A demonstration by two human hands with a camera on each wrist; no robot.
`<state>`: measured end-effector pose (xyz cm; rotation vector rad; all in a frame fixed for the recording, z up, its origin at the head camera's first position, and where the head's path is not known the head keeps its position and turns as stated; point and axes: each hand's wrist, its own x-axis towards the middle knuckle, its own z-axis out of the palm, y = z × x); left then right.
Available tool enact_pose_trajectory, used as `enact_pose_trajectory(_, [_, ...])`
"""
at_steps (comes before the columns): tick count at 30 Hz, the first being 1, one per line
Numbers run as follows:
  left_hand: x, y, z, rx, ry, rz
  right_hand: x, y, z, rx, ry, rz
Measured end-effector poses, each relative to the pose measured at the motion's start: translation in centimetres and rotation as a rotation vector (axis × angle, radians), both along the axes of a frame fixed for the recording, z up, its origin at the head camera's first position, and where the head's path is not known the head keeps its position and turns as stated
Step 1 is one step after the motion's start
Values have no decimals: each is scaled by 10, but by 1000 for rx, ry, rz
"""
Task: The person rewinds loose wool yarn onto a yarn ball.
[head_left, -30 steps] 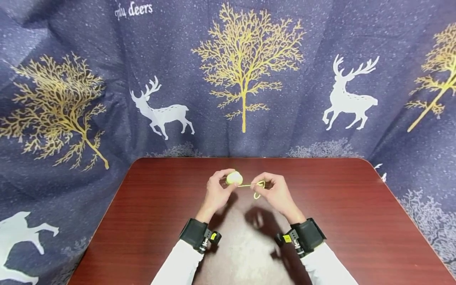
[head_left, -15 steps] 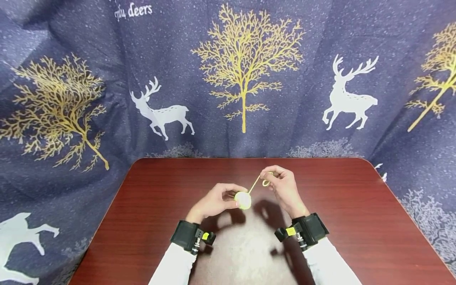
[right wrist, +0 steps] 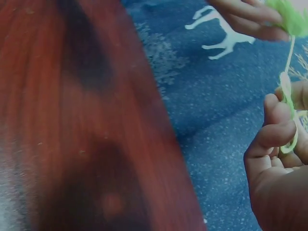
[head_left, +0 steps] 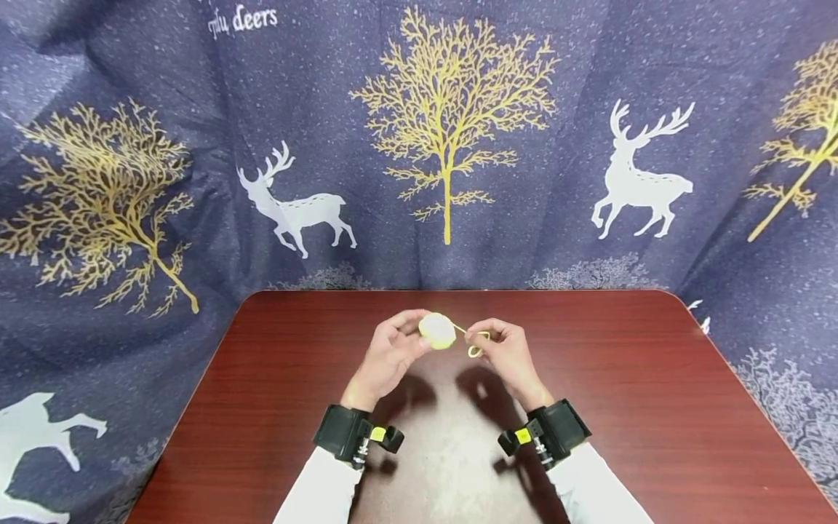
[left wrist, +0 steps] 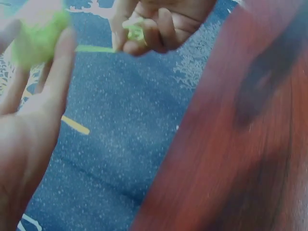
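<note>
A yellow-green ball of yarn [head_left: 437, 331] is held in my left hand [head_left: 382, 358], between thumb and fingers, above the table. It looks fuzzy in the left wrist view, with a pale, washed-out upper part. From it a taut strand [left wrist: 94, 49] runs across to my right hand [head_left: 509, 356], which pinches the yarn between thumb and fingertips. A loose loop of yarn [head_left: 476, 352] hangs at the right fingers, and the right wrist view shows a doubled length [right wrist: 288, 137] lying against them. The two hands are a short way apart.
Below the hands lies a reddish-brown wooden table [head_left: 275, 407] with a bright glare in its front middle. Behind it hangs a dark blue cloth [head_left: 393, 218] printed with white deer and golden trees. Each wrist wears a black strap with a small camera.
My left hand dropped with the ball toward me, then rose back up. The right hand went up and outward, then came back down closer. The strand's slant changed; both hands kept their hold.
</note>
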<state>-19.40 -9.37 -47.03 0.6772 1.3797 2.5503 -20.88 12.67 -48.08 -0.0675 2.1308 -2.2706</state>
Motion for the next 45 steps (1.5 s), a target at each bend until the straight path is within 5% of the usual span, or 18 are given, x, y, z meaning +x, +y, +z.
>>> enact_pose_trajectory(6, [-5, 10, 6, 130, -117, 266, 13, -7, -5, 152, 88, 73])
enact_pose_trajectory(9, [-8, 17, 6, 73, -121, 423, 19, -10, -4, 239, 157, 108])
enact_pose_trajectory(14, [-8, 22, 3, -359, -73, 740, 29, -12, 4, 337, 264, 172])
enact_pose_trajectory(18, [-5, 20, -1, -727, 39, 821, 32, -10, 11, 356, 319, 189])
enact_pose_trajectory(21, [-2, 16, -3, -893, 147, 758, 31, -4, 19, 335, 311, 172])
enact_pose_trajectory(24, [1, 10, -4, -967, 234, 603, 26, 3, 26, 273, 272, 135])
enact_pose_trajectory(29, [2, 0, -3, -934, 315, 237, 13, 13, 30, 164, 220, 63])
enact_pose_trajectory(33, [3, -5, 0, -826, 307, 23, 5, 16, 28, 129, 197, 26])
enact_pose_trajectory(39, [6, -9, 2, -586, 224, -115, 0, 15, 19, 125, 160, 4])
enact_pose_trajectory(45, [5, -6, 0, -287, 136, -113, 2, 9, 5, 104, 114, 47])
